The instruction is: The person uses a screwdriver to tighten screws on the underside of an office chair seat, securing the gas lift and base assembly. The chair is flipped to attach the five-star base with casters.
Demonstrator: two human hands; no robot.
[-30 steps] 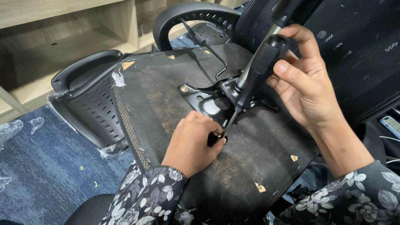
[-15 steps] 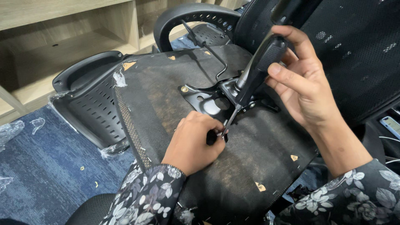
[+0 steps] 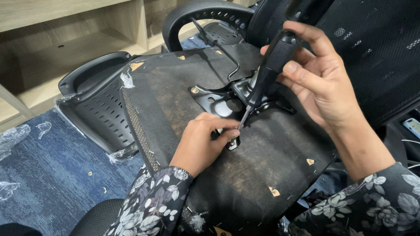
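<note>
The right hand is clenched around the black, ribbed handle of a screwdriver. Its long axis slants from the handle, up and to the right, down and to the left to the thin metal shaft, whose tip meets a small screw at the near corner of a black metal plate. The left hand lies flat-knuckled on the seat underside, thumb and forefinger pinched about the screw where the tip comes in; it is the nearer hand to the screw, touching it or just beside it, while the right hand stands well up the tool. Whether the tip sits in the screw head I cannot tell, since the fingers hide it.

The seat underside is covered in coarse black woven cloth, worn brownish in patches, stapled along its edge and marked with small yellow triangular stickers. The plate is pressed steel with round holes and a brass-coloured bolt head at its far-left corner; a bent wire lever runs from it toward the far edge. To the left hangs a hard plastic armrest with slotted sides, bits of clear wrap clinging to it. A second armrest curves behind, and a mesh backrest fills the upper right. Below lies blue carpet, and behind it a pale wooden shelf. Both sleeves are dark with a pale flower print.
</note>
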